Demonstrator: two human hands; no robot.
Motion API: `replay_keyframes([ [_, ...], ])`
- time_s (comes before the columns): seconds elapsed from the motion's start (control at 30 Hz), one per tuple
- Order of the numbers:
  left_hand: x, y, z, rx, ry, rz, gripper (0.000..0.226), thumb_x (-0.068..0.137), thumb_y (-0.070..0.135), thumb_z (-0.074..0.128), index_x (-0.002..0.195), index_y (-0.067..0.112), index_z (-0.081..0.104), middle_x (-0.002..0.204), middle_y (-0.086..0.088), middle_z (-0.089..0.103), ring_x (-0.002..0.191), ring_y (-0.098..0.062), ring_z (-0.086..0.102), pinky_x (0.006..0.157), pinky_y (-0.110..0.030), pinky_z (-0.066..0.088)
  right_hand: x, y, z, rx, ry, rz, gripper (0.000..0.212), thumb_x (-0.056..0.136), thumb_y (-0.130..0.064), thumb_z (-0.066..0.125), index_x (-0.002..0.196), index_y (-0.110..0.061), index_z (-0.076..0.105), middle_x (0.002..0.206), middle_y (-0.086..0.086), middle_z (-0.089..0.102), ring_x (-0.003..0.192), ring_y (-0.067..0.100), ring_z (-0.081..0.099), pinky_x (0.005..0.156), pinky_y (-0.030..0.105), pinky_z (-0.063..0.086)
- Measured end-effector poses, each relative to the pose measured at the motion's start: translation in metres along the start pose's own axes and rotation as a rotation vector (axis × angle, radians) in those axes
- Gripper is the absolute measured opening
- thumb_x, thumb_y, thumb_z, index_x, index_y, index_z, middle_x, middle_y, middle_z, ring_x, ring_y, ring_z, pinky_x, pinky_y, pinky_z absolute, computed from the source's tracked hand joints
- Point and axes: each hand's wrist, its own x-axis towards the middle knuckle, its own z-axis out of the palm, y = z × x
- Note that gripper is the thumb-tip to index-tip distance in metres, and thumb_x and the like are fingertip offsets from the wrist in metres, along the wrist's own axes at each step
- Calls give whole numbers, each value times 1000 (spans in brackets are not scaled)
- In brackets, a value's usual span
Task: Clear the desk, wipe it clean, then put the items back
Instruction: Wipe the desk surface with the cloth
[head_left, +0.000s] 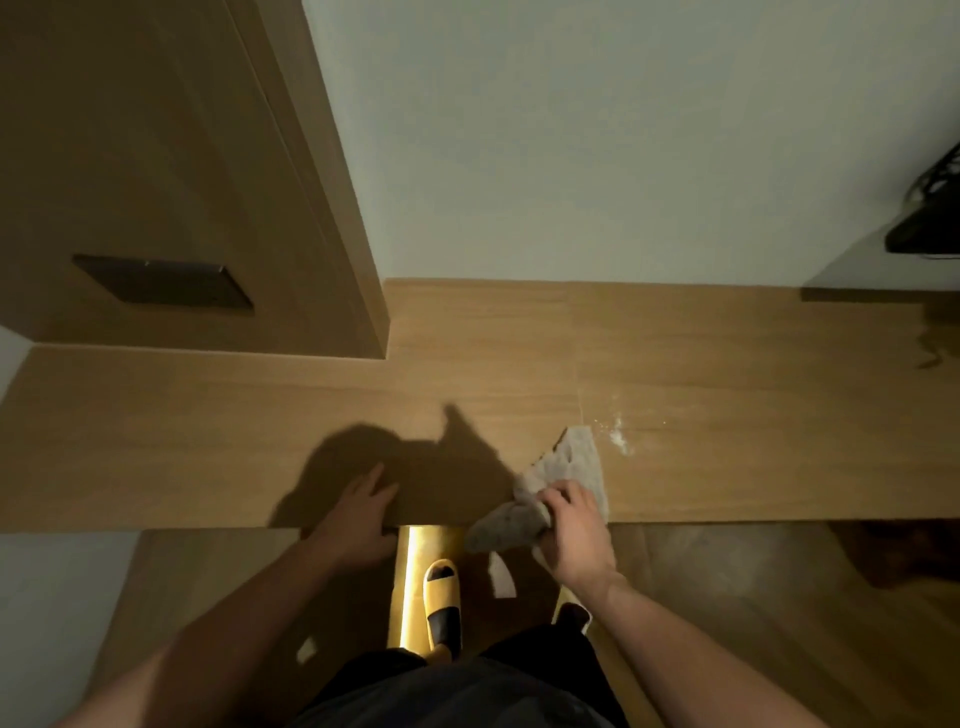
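We looked straight down on a long wooden desk (208, 426) that ran across the view beneath a pale wall (597, 145). Our right hand (574, 530) was at the desk's near edge, its fingers curled round a bunched grey cloth (550, 488); part of the cloth lay spread flat on the desktop ahead of the knuckles, and a thicker fold hung out over the edge to the left of the hand. Just beyond the cloth's far corner, a small scatter of white powder or crumbs (618, 436) lay on the wood, close to the cloth but not covered by it. Our left hand (358, 512) rested on the same near edge, well apart from the right, with its fingers stretched flat on the desktop and holding nothing; its thumb looked to be tucked at or under the edge, though we could not tell for certain. A dark shadow of the arms fell across the wood between and behind the two hands. At the far left, a wooden cabinet (182, 171) stood on the desk, carrying a dark rectangular panel (163, 283) on its face. At the far right, a black object (930, 218) sat on a raised ledge, too cut off by the frame to identify. Below the desk edge we saw a foot in a yellow slipper (441, 597) on the floor.
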Motion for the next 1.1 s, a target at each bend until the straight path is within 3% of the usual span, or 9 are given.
replay_keyframes([
  [0.23, 22, 39, -5, 56, -106, 27, 91, 90, 38, 63, 165, 21, 15, 172, -10, -10, 158, -37, -2, 128, -45, 13, -7, 73, -64, 317, 377, 587, 36, 85, -17, 66, 121, -21, 62, 124, 9, 60, 114, 29, 58, 100, 49, 53],
  [0.33, 22, 45, -3, 105, -114, 24, 94, 91, 36, 61, 165, 20, 7, 171, -10, -15, 157, -38, -9, 128, -45, 10, 0, 57, -85, 358, 468, 470, 43, 85, -11, 67, 125, -26, 57, 127, 3, 54, 122, 24, 52, 107, 48, 47],
  [0.4, 21, 44, -1, 104, -122, 14, 94, 92, 36, 62, 166, 21, 4, 171, -9, -17, 157, -38, -10, 128, -46, 11, 11, 32, -84, 350, 413, 339, 50, 86, -9, 67, 131, -27, 56, 131, 1, 51, 126, 21, 48, 111, 45, 44],
  [0.53, 26, 43, -1, 95, -146, -11, 98, 92, 44, 65, 165, 23, 5, 171, -8, -17, 157, -38, -9, 128, -47, 13, 30, -25, -52, 209, 83, 58, 58, 85, -18, 62, 141, -31, 54, 139, 1, 43, 131, 25, 38, 110, 39, 42],
  [0.63, 28, 49, -4, 106, -162, -37, 99, 91, 44, 68, 165, 23, 6, 171, -9, -16, 157, -39, -5, 128, -47, 15, 37, -47, -20, 6, -196, -44, 72, 84, -48, 62, 151, -40, 38, 164, 1, 20, 151, 37, 13, 121, 57, 28],
  [0.7, 28, 53, -4, 116, -142, -53, 99, 90, 44, 68, 165, 23, 7, 171, -9, -14, 158, -38, -2, 127, -47, 16, 37, -42, -6, -62, -245, -80, 81, 83, -62, 60, 155, -40, 30, 169, 1, 10, 155, 42, 0, 124, 61, 15],
  [0.93, 31, 84, 2, 24, -47, -30, 97, 86, 37, 66, 165, 18, 12, 172, -8, -10, 157, -34, 5, 126, -41, 23, 19, 60, -27, -160, -91, -92, 69, 89, -64, 56, 148, -33, 37, 169, -9, 17, 157, 34, 9, 125, 54, 18],
  [1.03, 36, 109, 1, 22, -18, -17, 94, 87, 40, 63, 165, 18, 14, 172, -9, -5, 157, -33, 7, 126, -38, 21, 23, 119, -58, -209, -102, -75, 60, 91, -44, 66, 143, -21, 46, 166, -1, 27, 154, 30, 22, 125, 47, 20],
  [1.1, 38, 127, -1, 6, -35, -28, 92, 90, 38, 62, 165, 21, 12, 172, -8, -7, 158, -34, 1, 127, -41, 19, 31, 156, -81, -146, -75, 12, 46, 89, -27, 67, 131, -19, 52, 153, 3, 42, 143, 30, 40, 117, 41, 37],
])
